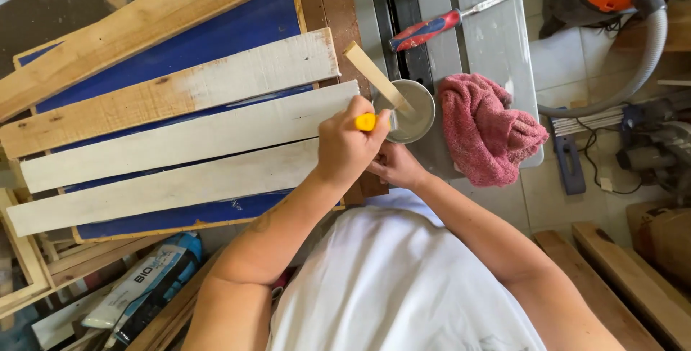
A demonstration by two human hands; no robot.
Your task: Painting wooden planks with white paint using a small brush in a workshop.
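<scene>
Left hand [347,146] around a yellow handle [366,122] at a paint tin [409,110], right hand [396,165] just beneath, beside whitewashed planks [187,138].

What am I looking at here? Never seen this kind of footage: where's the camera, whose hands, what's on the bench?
There is one picture, from a camera worn on a person's head, looking straight down. No robot: the two bare arms are the wearer's own. The left hand grips something with a yellow handle; what tool it is cannot be told. The right hand sits beside a small round tin of pale liquid with a flat wooden stick standing in it. To the left lie whitewashed wooden planks over a blue panel. Right of the tin are a pink towel and a red-handled screwdriver.
</scene>
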